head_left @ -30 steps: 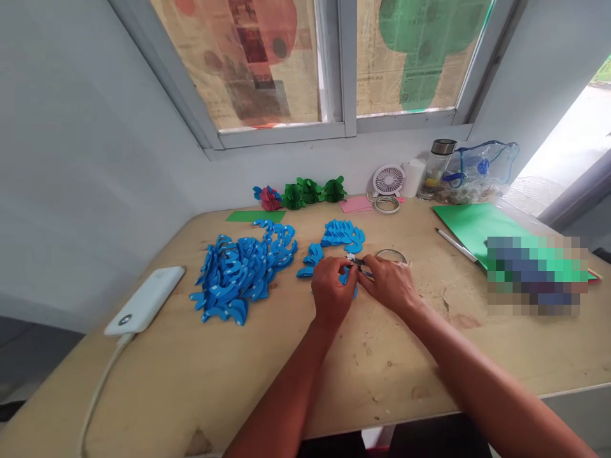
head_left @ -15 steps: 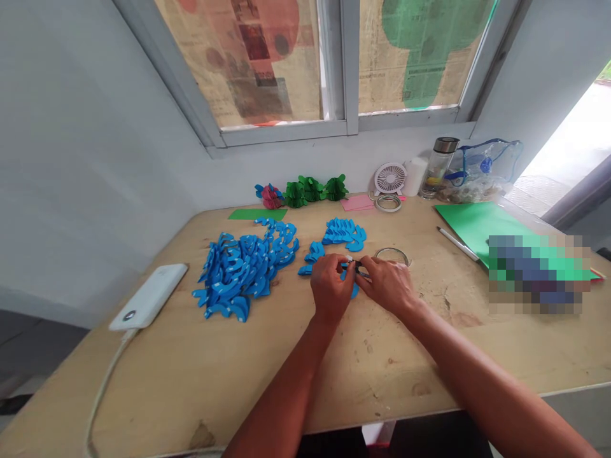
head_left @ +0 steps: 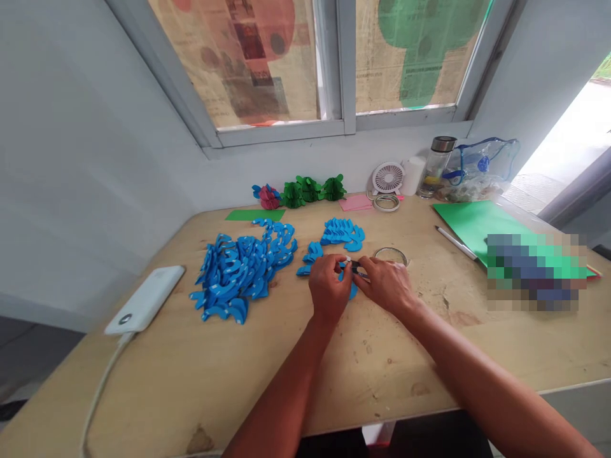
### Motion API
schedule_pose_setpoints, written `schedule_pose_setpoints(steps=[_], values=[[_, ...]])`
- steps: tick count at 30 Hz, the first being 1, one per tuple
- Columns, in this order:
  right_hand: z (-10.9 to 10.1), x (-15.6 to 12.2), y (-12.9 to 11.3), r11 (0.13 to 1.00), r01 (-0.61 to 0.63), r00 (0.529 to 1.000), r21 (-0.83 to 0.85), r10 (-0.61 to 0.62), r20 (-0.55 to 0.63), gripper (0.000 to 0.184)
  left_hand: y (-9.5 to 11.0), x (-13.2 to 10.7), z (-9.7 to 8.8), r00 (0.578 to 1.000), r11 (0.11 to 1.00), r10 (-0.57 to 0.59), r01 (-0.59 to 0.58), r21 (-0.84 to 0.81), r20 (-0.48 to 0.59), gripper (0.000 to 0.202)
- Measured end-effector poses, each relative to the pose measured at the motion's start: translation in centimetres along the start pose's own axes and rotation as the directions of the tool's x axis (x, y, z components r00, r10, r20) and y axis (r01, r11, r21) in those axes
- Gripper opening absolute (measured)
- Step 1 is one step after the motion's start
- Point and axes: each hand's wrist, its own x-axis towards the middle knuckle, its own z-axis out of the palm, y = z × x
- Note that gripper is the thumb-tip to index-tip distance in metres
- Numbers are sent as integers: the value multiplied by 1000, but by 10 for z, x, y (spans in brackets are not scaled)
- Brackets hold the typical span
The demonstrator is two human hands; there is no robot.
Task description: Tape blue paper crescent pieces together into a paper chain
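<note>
My left hand [head_left: 328, 286] is closed in a pinch, with a small white piece [head_left: 348, 259] at its fingertips. Blue paper [head_left: 354, 292] shows beside and under those fingers; how much of it is held is hidden. Right against it, my right hand [head_left: 389, 283] is closed around a small dark tool [head_left: 363, 274], mostly covered by the fingers. Just behind the left hand lie a few folded blue paper pieces [head_left: 312, 252]. A row of overlapping blue pieces [head_left: 341, 232] sits farther back. To the left is a large heap of curved blue paper pieces [head_left: 236, 270] with white spots.
A tape roll [head_left: 391, 256] lies behind my right hand, another [head_left: 386, 203] near the fan [head_left: 388, 178]. Green paper ornaments [head_left: 309, 189] line the wall. A power bank [head_left: 146, 299] is at left; a pen [head_left: 456, 242], green sheets [head_left: 468, 216] and a bottle [head_left: 436, 166] are at right.
The view has shifted slightly. Both hands stay together in nearly the same place, with the small white piece and the dark tool still between them.
</note>
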Motion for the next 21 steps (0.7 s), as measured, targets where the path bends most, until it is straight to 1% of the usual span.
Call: schedule_pose_setpoints(steps=[6, 11, 14, 21], values=[[0, 1, 0, 1000, -12, 1000, 9, 12, 5, 36, 1, 0, -1, 1000, 1000, -16, 16, -18, -1, 11], [-1, 0, 1, 999, -27, 1000, 36, 27, 15, 39, -4, 2, -3, 999, 998, -36, 36, -43, -4, 10], [0, 0, 2, 998, -34, 999, 44, 33, 22, 40, -8, 3, -4, 1000, 999, -5, 5, -46, 16, 12], [0, 0, 2, 997, -27, 1000, 72, 26, 11, 38, -10, 4, -5, 994, 997, 73, -76, 33, 80, 10]])
